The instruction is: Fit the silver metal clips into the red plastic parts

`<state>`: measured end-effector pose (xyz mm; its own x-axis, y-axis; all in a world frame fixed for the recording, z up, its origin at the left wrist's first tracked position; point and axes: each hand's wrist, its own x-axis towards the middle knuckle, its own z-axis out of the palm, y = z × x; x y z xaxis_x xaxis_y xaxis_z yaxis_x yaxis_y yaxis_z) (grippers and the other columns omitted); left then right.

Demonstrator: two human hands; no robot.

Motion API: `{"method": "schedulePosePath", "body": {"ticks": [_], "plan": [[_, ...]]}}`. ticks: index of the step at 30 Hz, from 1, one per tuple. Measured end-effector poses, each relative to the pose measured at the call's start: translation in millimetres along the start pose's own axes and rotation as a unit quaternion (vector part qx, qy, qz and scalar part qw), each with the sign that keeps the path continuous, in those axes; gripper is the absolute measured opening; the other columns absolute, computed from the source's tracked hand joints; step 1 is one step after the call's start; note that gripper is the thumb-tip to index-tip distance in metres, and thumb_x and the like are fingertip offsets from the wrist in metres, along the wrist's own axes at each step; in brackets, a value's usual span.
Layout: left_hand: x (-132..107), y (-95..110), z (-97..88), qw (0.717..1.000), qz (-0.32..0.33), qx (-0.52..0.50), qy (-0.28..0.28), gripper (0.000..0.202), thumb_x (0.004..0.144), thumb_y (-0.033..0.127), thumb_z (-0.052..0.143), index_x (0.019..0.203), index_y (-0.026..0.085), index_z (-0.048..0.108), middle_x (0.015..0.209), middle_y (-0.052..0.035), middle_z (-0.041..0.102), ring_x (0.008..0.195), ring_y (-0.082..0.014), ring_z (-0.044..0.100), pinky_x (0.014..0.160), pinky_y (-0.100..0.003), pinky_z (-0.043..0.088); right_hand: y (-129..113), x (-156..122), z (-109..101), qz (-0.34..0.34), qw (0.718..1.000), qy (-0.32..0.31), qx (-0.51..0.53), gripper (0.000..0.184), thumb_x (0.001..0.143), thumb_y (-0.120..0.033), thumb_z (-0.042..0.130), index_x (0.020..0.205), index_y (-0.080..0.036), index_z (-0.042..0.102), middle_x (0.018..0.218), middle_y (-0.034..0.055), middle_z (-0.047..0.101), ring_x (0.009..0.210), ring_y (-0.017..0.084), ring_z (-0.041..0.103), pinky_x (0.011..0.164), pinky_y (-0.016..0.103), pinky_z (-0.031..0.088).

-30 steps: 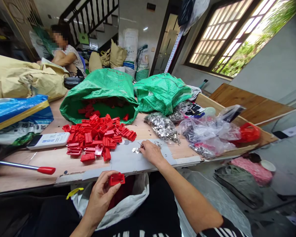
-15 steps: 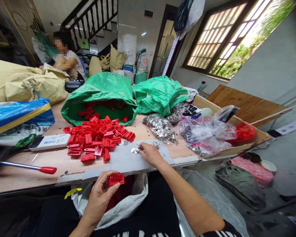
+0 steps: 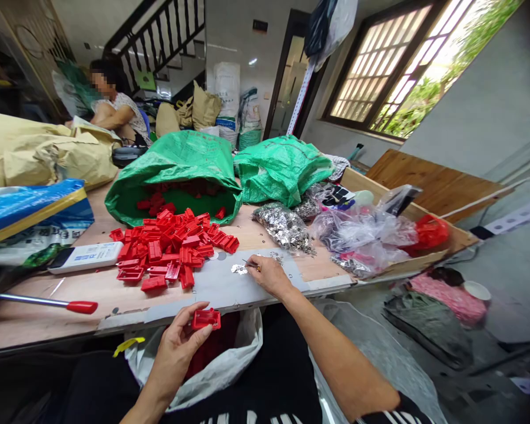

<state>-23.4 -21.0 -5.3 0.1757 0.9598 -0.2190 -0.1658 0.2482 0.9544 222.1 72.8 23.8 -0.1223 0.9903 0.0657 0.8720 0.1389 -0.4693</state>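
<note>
My left hand (image 3: pixel 173 348) pinches a red plastic housing (image 3: pixel 206 319) between thumb and fingers, its hollow side up, over the lap at the table's front edge. My right hand (image 3: pixel 269 275) rests on the grey board (image 3: pixel 221 288), its fingers closed on a thin pointed tool (image 3: pixel 247 262) that looks like tweezers. By the tool's tip lies a small pile of shiny metal pieces (image 3: pixel 238 269); more metal pieces (image 3: pixel 276 257) lie just behind the hand. A heap of red housings (image 3: pixel 172 247) spreads over the table to the left of them.
A green sack (image 3: pixel 181 159) opens toward the heap, with a second green sack (image 3: pixel 282 168) beside it. Behind the right hand lies a clear bag of metal pieces (image 3: pixel 285 228). A wooden tray (image 3: pixel 457 250) holds plastic bags. A red-tipped lever (image 3: pixel 82 307) lies left; a white sack (image 3: pixel 247 347) hangs below.
The whole view has shifted slightly left. My right hand stays by the small metal pile with its fingers turned a little, and my left hand keeps hold of the red housing.
</note>
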Motion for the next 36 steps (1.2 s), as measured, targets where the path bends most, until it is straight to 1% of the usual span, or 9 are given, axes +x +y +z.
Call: {"method": "schedulePosePath", "body": {"ticks": [3,8,11,14,17,21,28,32,36], "plan": [[-0.6,5.5,6.4,0.997,-0.014,-0.074,0.019,0.060,0.067,0.034,0.076,0.121,0.022,0.053,0.099,-0.0043,0.069,0.087,-0.0199,0.068,0.084,-0.036,0.055,3.9,1.1,0.0,0.021,0.999,0.017,0.027,0.017,0.084,-0.024,0.050,0.092,-0.022,0.066,0.086,0.0023,0.071,0.080,0.015,0.063,0.070,0.024,0.041],[1.7,19.7,13.6,0.987,-0.020,-0.151,0.048,0.050,0.063,0.031,0.080,0.108,0.022,0.059,0.096,-0.0023,0.068,0.088,-0.0206,0.068,0.080,-0.037,0.057,2.5,-0.5,-2.7,-0.003,0.995,0.027,0.094,0.017,0.083,-0.024,0.051,0.089,-0.020,0.066,0.086,0.0011,0.071,0.079,0.014,0.062,0.071,0.023,0.042],[4.9,27.4,11.5,0.984,-0.032,-0.175,0.032,0.048,0.065,0.027,0.078,0.109,0.022,0.062,0.100,-0.0029,0.068,0.090,-0.0196,0.067,0.084,-0.037,0.055,-10.8,-9.1,-2.5,-0.042,0.980,0.006,0.197,0.018,0.084,-0.025,0.052,0.090,-0.019,0.068,0.088,0.0011,0.071,0.078,0.013,0.060,0.071,0.023,0.042],[7.4,32.0,8.7,0.981,-0.031,-0.189,0.036,0.049,0.067,0.025,0.077,0.114,0.022,0.063,0.105,-0.0039,0.068,0.093,-0.0189,0.066,0.086,-0.034,0.054,-33.4,-23.8,-1.8,-0.074,0.963,-0.048,0.256,0.019,0.084,-0.025,0.052,0.092,-0.018,0.068,0.090,0.0017,0.070,0.072,0.012,0.057,0.064,0.022,0.040],[8.4,33.6,8.0,0.979,-0.027,-0.200,0.034,0.051,0.068,0.023,0.076,0.117,0.022,0.063,0.104,-0.0046,0.070,0.092,-0.0175,0.066,0.084,-0.032,0.053,-57.1,-38.6,-2.4,-0.108,0.957,-0.085,0.257,0.018,0.084,-0.022,0.051,0.095,-0.018,0.065,0.087,0.0006,0.067,0.065,0.010,0.052,0.058,0.021,0.038],[8.5,34.8,9.5,0.976,-0.017,-0.216,0.024,0.054,0.067,0.023,0.076,0.119,0.025,0.063,0.105,-0.0036,0.071,0.092,-0.0159,0.064,0.083,-0.028,0.051,-75.0,-47.9,-2.0,-0.143,0.966,-0.077,0.203,0.012,0.083,-0.018,0.052,0.094,-0.019,0.059,0.078,-0.0014,0.062,0.063,0.010,0.050,0.059,0.021,0.039],[8.8,40.3,12.9,0.977,-0.010,-0.211,0.021,0.051,0.068,0.023,0.075,0.118,0.024,0.064,0.098,-0.0023,0.070,0.084,-0.0141,0.064,0.078,-0.027,0.051,-73.5,-52.1,4.2,-0.247,0.961,-0.060,0.111,0.024,0.082,-0.008,0.049,0.097,-0.021,0.061,0.096,0.0042,0.064,0.089,0.015,0.059,0.078,0.024,0.045],[7.7,39.5,13.5,0.978,-0.015,-0.210,0.011,0.051,0.068,0.023,0.076,0.118,0.024,0.064,0.094,-0.0023,0.071,0.081,-0.0132,0.063,0.079,-0.026,0.051,-72.0,-54.8,3.9,-0.251,0.958,-0.065,0.124,0.022,0.084,-0.010,0.051,0.097,-0.021,0.063,0.097,0.0047,0.064,0.088,0.015,0.060,0.080,0.025,0.046],[6.9,36.3,13.2,0.976,-0.019,-0.216,0.006,0.050,0.068,0.021,0.075,0.117,0.023,0.065,0.097,-0.0030,0.071,0.086,-0.0152,0.064,0.082,-0.029,0.051,-72.1,-55.2,1.5,-0.223,0.953,-0.084,0.188,0.021,0.083,-0.012,0.055,0.099,-0.022,0.064,0.093,0.0036,0.065,0.086,0.014,0.060,0.078,0.025,0.046]]}}
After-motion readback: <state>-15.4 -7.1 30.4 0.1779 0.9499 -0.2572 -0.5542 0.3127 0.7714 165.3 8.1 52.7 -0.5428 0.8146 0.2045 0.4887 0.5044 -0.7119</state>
